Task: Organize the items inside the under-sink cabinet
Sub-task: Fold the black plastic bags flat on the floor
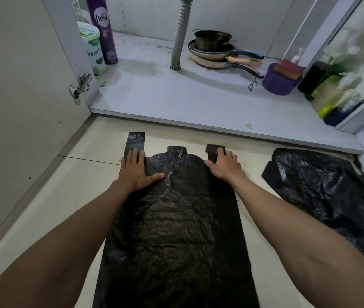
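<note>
Both hands rest on a black plastic bag [174,230] spread flat on the tiled floor [83,174], just short of the open under-sink cabinet. The left hand [135,172] lies palm down with straight fingers and the thumb spread wide, pressing the bag where its left handle strip [135,140] begins. It holds nothing. The right hand [224,166] also presses down, its fingers only slightly bent over the shorter right handle strip [212,151] and its thumb on the bag's shoulder.

To the right of the right hand, apart from it, lies a second black bag [323,185], crumpled on the floor.

Ahead of the hands is the cabinet base [165,94] with a ribbed drain hose [180,36] rising from it. Beyond the right hand sits a stack of pans [212,50] and, further right, a purple tub [276,83] with a sponge [288,68] on top. Far ahead of the left hand stand a purple spray can [103,27] and a white canister [92,47], side by side at the cabinet's left wall.
</note>
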### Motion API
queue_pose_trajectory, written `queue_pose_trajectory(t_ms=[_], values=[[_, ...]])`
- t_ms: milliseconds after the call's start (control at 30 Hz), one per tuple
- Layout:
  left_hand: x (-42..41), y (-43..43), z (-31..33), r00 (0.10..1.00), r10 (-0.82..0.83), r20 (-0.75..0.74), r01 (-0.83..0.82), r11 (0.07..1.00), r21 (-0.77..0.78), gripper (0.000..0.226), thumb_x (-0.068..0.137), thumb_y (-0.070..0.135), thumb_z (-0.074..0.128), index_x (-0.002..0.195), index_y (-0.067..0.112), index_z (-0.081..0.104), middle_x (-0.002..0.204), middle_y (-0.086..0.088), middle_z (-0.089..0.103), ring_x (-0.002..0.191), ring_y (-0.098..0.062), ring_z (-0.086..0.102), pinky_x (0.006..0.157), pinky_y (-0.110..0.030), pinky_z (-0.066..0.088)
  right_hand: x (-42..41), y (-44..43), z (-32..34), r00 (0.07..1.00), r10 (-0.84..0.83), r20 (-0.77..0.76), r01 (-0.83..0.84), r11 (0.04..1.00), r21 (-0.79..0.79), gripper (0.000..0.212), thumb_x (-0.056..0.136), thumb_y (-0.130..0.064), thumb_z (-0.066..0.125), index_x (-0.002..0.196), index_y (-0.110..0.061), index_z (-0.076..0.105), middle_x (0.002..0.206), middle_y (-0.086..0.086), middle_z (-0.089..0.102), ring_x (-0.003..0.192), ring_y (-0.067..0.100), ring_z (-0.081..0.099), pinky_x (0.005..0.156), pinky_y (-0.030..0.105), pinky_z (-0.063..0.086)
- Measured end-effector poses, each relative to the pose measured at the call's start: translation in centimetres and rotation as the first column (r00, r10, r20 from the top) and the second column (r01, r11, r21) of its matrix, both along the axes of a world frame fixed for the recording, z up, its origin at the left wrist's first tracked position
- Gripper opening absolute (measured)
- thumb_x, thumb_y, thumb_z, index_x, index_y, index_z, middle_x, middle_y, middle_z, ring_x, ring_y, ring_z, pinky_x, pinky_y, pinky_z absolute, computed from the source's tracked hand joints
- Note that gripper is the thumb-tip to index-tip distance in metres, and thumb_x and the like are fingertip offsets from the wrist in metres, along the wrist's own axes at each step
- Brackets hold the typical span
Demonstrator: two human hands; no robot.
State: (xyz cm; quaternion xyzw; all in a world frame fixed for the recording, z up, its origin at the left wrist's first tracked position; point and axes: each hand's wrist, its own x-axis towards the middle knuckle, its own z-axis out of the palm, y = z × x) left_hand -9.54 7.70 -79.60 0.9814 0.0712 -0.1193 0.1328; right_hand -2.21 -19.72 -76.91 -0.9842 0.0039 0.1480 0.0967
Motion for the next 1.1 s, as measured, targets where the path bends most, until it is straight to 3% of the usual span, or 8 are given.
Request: queue_pose_trajectory(t_ms=[133,200,433,533,700,833,933,1100], values=[[-0.1,0.3,-0.7,0.999,0.012,0.035,-0.011,1.000,-0.026,0.119,0.068,0.086,0.042,0.155,0.015,0.001,0.161,-0.010,-0.011,0.148,-0.025,-0.013,0.118,-0.047,-0.006,1.5,-0.1,-0.6,0.996,-0.040,-0.085,0.039,0.999,-0.009,0.104,0.085,-0.070,0.053,0.152,-0.036,-0.018,0.148,0.022,0.031,0.132,0.041,0.037,0.104,0.050,0.037],[-0.1,0.4,-0.8,0.999,0.013,0.043,-0.012,0.999,-0.032,0.119,0.068,0.086,0.042,0.155,0.015,0.001,0.161,-0.010,-0.011,0.148,-0.025,-0.013,0.118,-0.047,-0.007,1.8,-0.2,-0.7,0.996,-0.051,-0.072,0.053,0.998,0.025,0.114,0.080,-0.071,0.058,0.148,-0.038,-0.027,0.145,0.023,0.035,0.129,0.041,0.041,0.102,0.050,0.040],[0.2,0.4,-0.6,1.000,0.014,-0.001,-0.014,0.999,-0.036,0.125,0.061,0.089,0.039,0.155,0.016,-0.001,0.161,-0.010,-0.013,0.148,-0.026,-0.013,0.119,-0.048,-0.005,2.1,0.0,-0.6,0.996,-0.068,-0.060,0.069,0.997,0.014,0.105,0.079,-0.066,0.064,0.155,-0.031,0.001,0.146,0.021,0.033,0.132,0.039,0.037,0.103,0.050,0.037],[0.5,0.2,-0.5,0.999,0.026,0.029,-0.024,0.999,-0.048,0.124,0.065,0.088,0.047,0.154,0.014,0.003,0.161,-0.011,-0.010,0.148,-0.026,-0.011,0.119,-0.048,-0.003,1.4,0.8,-0.3,0.991,0.040,0.127,-0.036,0.999,-0.028,0.096,0.083,-0.062,0.062,0.154,-0.018,0.015,0.149,0.019,0.028,0.137,0.036,0.027,0.109,0.050,0.031],[1.2,-2.4,-0.7,0.964,-0.067,0.258,0.073,0.997,-0.012,0.103,0.078,0.078,0.014,0.154,0.009,0.002,0.161,-0.012,-0.007,0.148,-0.024,-0.010,0.120,-0.043,-0.005,-1.9,3.3,-2.7,0.921,0.252,0.299,-0.278,0.959,0.049,0.089,0.093,-0.069,0.032,0.157,-0.018,-0.004,0.163,0.009,-0.008,0.150,0.025,-0.011,0.122,0.049,-0.001],[-0.2,-3.8,-2.9,0.913,-0.277,0.299,0.266,0.961,0.077,0.079,0.091,0.067,0.010,0.154,0.023,-0.004,0.161,-0.006,-0.010,0.148,-0.019,-0.014,0.121,-0.046,-0.002,-4.3,2.8,-5.2,0.850,0.450,0.274,-0.479,0.877,0.048,0.063,0.097,-0.064,0.019,0.154,-0.044,0.000,0.164,0.004,-0.007,0.150,0.021,-0.014,0.122,0.051,-0.001],[-0.6,-2.5,-3.6,0.922,-0.266,0.281,0.241,0.963,0.120,0.082,0.090,0.072,0.012,0.154,0.024,-0.010,0.160,-0.005,-0.015,0.148,-0.018,-0.015,0.121,-0.045,-0.004,-3.8,0.4,-5.5,0.863,0.446,0.237,-0.460,0.888,0.005,0.064,0.094,-0.070,0.015,0.152,-0.049,-0.004,0.164,0.003,-0.010,0.150,0.020,-0.015,0.122,0.048,-0.004],[-0.4,0.5,-3.4,0.975,-0.115,0.192,0.088,0.986,0.144,0.100,0.082,0.083,0.005,0.153,0.015,-0.012,0.159,-0.003,-0.017,0.147,-0.016,-0.018,0.120,-0.044,-0.009,-2.4,-3.4,-5.0,0.938,0.302,0.172,-0.299,0.953,-0.044,0.088,0.087,-0.080,0.015,0.155,-0.030,-0.009,0.162,0.001,-0.017,0.149,0.015,-0.017,0.120,0.041,-0.012]])
